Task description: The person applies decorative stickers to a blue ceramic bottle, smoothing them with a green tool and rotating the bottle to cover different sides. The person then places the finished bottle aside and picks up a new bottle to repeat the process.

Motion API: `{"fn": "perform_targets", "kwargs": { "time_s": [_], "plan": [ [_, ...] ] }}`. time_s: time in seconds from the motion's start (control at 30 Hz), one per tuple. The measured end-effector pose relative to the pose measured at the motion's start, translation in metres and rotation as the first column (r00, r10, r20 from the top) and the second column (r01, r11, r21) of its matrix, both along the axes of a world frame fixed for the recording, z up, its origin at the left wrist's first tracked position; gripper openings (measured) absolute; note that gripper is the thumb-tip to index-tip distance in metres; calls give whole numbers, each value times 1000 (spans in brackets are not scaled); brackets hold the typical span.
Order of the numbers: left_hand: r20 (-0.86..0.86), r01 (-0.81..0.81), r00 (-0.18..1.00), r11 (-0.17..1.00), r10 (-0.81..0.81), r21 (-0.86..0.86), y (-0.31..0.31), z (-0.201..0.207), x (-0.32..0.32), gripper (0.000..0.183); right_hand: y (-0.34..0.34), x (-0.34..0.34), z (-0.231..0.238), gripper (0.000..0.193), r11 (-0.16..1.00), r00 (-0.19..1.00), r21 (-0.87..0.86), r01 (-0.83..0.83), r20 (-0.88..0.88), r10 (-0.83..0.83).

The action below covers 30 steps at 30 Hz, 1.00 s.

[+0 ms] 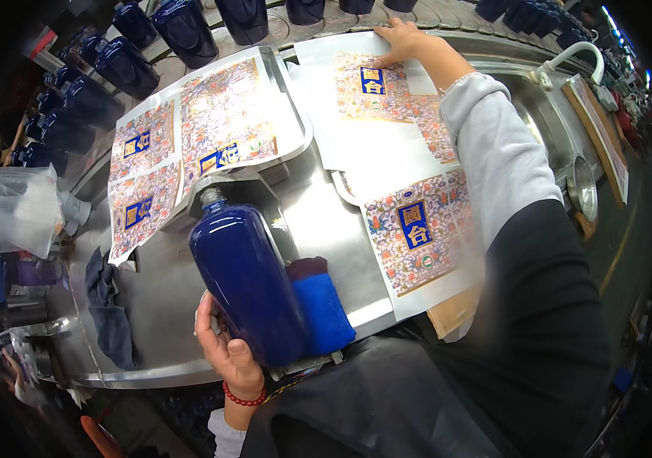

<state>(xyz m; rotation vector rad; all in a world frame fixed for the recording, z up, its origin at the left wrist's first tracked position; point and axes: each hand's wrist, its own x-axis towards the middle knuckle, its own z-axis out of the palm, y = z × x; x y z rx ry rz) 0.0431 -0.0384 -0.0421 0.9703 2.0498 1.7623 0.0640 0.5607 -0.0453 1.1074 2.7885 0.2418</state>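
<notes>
A glossy dark-blue bottle (245, 278) lies tilted in a metal stand on the bench in front of me, its neck pointing away. Around its lower left side curl the fingers of my left hand (232, 359), which has a red bead bracelet at the wrist. My right hand (408, 42) reaches to the far edge of a printed sheet (318, 99) with floral patterns and blue panels, fingers spread on the paper. Another printed sheet (421, 229) of the same design lies nearer. Against the bottle's right side rests a bright blue cloth pad (326, 309).
More floral sheets (161, 156) lie on a tray at the left. Several blue bottles (184, 34) stand along a slatted conveyor (295, 32) at the back. A sink (528, 107) with a white faucet (579, 49) is at right. A dark cloth (110, 309) lies on the bench (169, 305).
</notes>
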Motion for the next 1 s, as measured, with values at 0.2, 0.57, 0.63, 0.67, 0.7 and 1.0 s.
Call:
{"fn": "perform_targets", "kwargs": {
  "time_s": [0.2, 0.57, 0.63, 0.67, 0.7, 1.0],
  "plan": [
    [38, -6, 999, 1000, 6, 6, -3, -6, -1, 85, 27, 33, 6, 108, 993, 994, -47, 110, 12, -110],
    [67, -39, 997, 999, 41, -24, 0, 2, 3, 88, 78, 73, -20, 109, 902, 902, -105, 418, -70, -426],
    [44, -40, 998, 998, 42, -39, 1, 3, 4, 88, 81, 76, -18, 100, 907, 908, -108, 407, -60, -415],
    [33, -52, 998, 998, 54, -43, 1, 3, 4, 88, 82, 77, -17, 96, 908, 913, -127, 400, -36, -407],
    [31, -43, 999, 998, 44, -37, 2, 3, 4, 88, 83, 78, -15, 92, 910, 915, -140, 391, -50, -401],
    [31, -54, 998, 998, 55, -40, 2, 4, 4, 89, 95, 91, -17, 63, 916, 931, -260, 305, -122, -344]
  ]
}}
